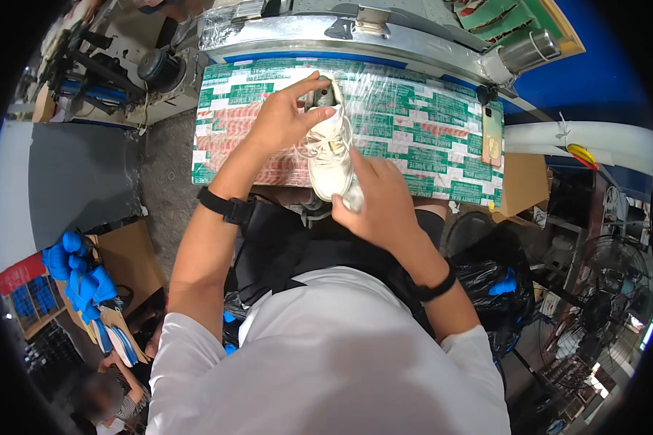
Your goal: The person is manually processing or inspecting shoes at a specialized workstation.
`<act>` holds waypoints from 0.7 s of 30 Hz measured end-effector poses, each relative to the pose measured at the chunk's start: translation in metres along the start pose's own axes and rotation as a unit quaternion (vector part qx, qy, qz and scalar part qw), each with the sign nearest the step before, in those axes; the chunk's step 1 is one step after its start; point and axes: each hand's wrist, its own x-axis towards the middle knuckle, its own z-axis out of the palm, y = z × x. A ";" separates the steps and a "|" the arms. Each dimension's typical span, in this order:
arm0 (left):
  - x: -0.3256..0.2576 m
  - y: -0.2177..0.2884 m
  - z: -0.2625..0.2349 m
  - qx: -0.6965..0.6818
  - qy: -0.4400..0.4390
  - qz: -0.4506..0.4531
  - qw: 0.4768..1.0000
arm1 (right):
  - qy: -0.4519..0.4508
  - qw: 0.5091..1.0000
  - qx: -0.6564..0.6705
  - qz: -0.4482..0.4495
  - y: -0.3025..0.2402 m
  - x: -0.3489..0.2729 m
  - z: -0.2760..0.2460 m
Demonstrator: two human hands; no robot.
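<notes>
A white lace-up shoe [328, 163] points its toe toward me over the front edge of the work surface. Inside its ankle opening sits a grey-green, last-like piece [323, 94] with a dark hole. My left hand [286, 116] grips the shoe at the collar, thumb across the tongue and fingers at the heel end. Beside the toe, my right hand [384, 203] is closed round a small whitish wad [353, 197], cloth-like but blurred. Its index finger lies along the shoe's right side. Loose laces hang over the shoe's left side.
A board wrapped in green-and-white printed tape [428, 130] lies under the shoe. A phone [492, 134] rests at its right end, before a metal machine frame [290, 32]. Blue bundles [87, 279] stand at left near another person [105, 399]; a fan [606, 290] is at right.
</notes>
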 end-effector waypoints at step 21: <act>0.001 0.002 -0.003 -0.048 -0.006 -0.018 0.999 | 0.005 1.000 -0.001 0.027 0.026 0.014 0.010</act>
